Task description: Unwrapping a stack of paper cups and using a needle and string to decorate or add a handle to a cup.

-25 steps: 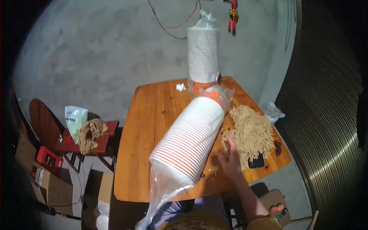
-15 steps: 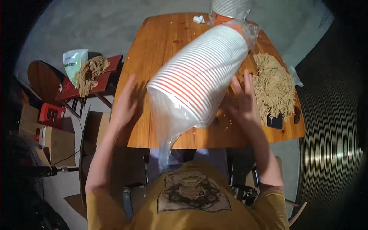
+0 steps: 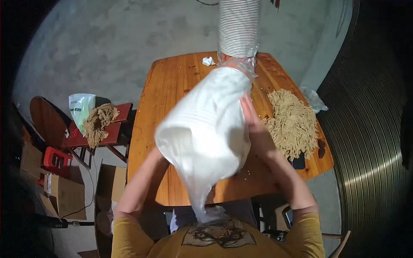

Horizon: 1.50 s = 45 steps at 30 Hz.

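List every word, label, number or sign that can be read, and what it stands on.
Plastic bag on the red bench: dark print, too small and blurred to read.
Yellow shirt: printed chest panel; any lettering is too small to make out.
Wrapped white stack: motion-blurred, no legible text.
No other readable text shows.

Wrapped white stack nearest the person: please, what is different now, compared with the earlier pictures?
Just before, both hands stood open at its sides. Now the right hand has moved in against the wrapped stack, and the left forearm reaches behind it, that hand hidden. The stack blurs, its direction unclear. The upright stack and tan yarn bundle stayed in place.
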Each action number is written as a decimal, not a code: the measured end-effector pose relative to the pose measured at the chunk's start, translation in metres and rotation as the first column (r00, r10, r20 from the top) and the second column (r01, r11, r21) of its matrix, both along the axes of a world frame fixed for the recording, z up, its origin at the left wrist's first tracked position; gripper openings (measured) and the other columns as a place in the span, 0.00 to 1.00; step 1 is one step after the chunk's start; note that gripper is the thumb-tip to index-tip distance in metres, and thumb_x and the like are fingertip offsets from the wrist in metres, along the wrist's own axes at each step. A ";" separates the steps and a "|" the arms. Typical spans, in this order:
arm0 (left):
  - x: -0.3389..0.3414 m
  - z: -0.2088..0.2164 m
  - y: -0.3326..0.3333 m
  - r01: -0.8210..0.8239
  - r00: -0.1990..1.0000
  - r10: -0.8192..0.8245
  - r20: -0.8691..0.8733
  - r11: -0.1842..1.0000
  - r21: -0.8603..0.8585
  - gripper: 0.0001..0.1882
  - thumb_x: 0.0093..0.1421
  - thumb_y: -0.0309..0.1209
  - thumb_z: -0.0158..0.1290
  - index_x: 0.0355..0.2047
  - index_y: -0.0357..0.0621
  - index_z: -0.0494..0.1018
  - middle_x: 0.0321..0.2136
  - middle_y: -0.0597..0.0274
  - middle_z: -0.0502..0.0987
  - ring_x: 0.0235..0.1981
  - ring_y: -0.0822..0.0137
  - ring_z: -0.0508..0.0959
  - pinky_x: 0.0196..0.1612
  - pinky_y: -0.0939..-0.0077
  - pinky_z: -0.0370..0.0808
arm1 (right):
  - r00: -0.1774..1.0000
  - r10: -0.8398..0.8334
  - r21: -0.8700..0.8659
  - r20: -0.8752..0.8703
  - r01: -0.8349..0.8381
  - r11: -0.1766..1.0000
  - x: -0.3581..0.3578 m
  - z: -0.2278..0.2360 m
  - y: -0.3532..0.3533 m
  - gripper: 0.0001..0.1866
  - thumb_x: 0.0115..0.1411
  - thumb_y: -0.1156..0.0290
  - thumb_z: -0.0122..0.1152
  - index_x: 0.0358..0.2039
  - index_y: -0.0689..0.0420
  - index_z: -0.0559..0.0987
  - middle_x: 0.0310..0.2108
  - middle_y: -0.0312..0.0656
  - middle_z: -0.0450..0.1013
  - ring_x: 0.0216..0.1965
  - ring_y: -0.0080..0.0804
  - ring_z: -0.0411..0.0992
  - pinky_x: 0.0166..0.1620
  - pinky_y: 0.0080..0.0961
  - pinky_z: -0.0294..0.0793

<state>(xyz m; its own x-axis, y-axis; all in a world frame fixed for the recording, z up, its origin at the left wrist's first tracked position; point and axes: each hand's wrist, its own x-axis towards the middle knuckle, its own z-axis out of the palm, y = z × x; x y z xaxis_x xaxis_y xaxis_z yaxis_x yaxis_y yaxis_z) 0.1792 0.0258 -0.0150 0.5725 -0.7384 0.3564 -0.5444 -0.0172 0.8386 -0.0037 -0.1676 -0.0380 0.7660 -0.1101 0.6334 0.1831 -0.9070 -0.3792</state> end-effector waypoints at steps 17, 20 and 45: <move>0.043 0.105 -0.009 0.118 0.976 -0.022 0.217 0.890 -0.441 0.47 0.57 0.57 0.49 0.64 0.37 0.43 0.62 0.51 0.53 0.63 0.59 0.52 0.65 0.66 0.47 | 0.984 0.131 0.566 0.122 -0.178 0.805 0.078 0.094 0.011 0.40 0.52 0.52 0.66 0.54 0.67 0.62 0.51 0.49 0.69 0.52 0.35 0.66 0.56 0.32 0.63; 0.041 0.090 0.010 0.133 0.982 -0.038 0.187 0.838 -0.529 0.51 0.54 0.56 0.52 0.64 0.37 0.40 0.63 0.51 0.49 0.64 0.60 0.51 0.65 0.66 0.46 | 0.979 0.127 0.533 0.159 -0.193 0.823 0.082 0.083 0.034 0.45 0.49 0.56 0.70 0.58 0.65 0.55 0.55 0.52 0.63 0.57 0.39 0.62 0.60 0.35 0.58; 0.075 0.116 0.079 -0.119 0.992 0.125 -0.033 0.775 -0.620 0.41 0.62 0.57 0.39 0.66 0.46 0.42 0.64 0.56 0.50 0.63 0.60 0.52 0.62 0.65 0.53 | 0.857 0.330 0.462 0.396 -0.497 0.735 0.115 0.164 0.050 0.40 0.64 0.55 0.49 0.66 0.59 0.41 0.64 0.51 0.49 0.64 0.40 0.50 0.65 0.31 0.47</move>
<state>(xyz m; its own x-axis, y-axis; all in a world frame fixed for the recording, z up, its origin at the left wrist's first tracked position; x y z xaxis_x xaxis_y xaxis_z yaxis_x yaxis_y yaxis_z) 0.2545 0.1047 0.1012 0.6369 -0.2801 0.7182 -0.5812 0.4377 0.6861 0.1112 -0.1180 0.1256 0.6229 -0.2034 0.7554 0.6600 -0.3818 -0.6471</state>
